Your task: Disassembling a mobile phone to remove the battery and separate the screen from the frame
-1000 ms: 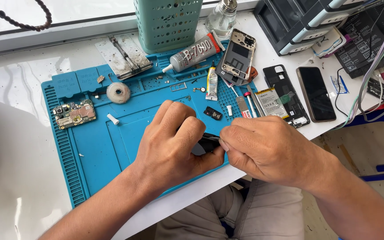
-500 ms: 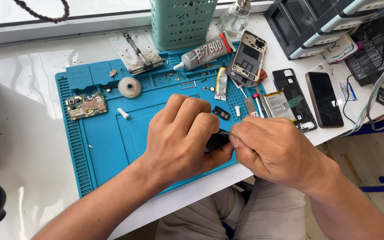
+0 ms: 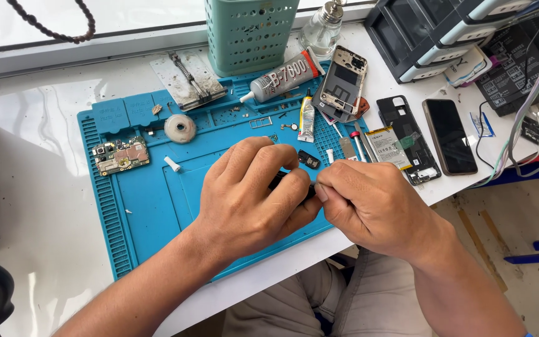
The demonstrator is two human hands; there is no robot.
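The fingers (image 3: 263,163) of the left hand (image 3: 244,200) curl shut around a small black part (image 3: 288,182), steadying it over the blue work mat (image 3: 151,206) so loose bits stay on it. The right hand (image 3: 375,209) pinches closed against the same part; what it grips is hidden. A circuit board (image 3: 120,156), glue tube (image 3: 282,76) and phone frame (image 3: 342,80) lie within reach on the counter (image 3: 38,187).
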